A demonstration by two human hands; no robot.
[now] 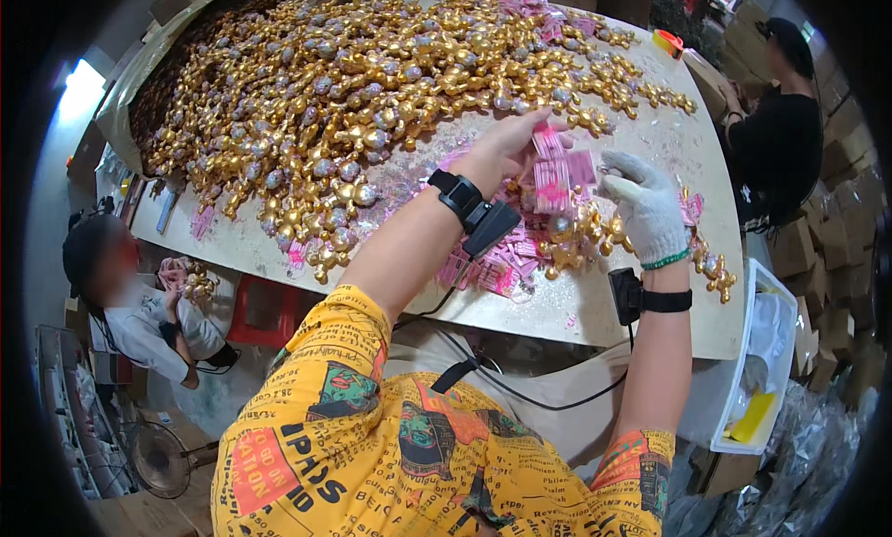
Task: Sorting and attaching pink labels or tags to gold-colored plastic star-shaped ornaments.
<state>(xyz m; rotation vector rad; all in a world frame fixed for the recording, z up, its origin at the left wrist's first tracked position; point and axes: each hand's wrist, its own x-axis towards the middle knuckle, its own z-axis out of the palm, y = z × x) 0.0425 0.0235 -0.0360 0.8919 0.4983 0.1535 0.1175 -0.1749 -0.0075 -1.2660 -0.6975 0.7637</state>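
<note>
My bare left hand [509, 149] reaches over the table and is closed on a few pink-and-white printed cards [552, 186], held between thumb and fingers. Just to their right, my right hand [645, 203] wears a white knit glove with a green cuff. Its fingers are loosely bent, with a gap between thumb and forefinger, and nothing plainly held shows in them. Below both hands lie a loose heap of pink cards [497, 263] and several shiny gold balloon-animal-shaped figurines [569, 244] with glittery silver balls.
A large heap of gold figurines [307, 91] covers the far and left parts of the white table [683, 319]. An orange tape roll [667, 43] sits at the far right edge. A white bin [785, 342] stands at right. One person [153, 305] sits left; another [780, 128] stands right.
</note>
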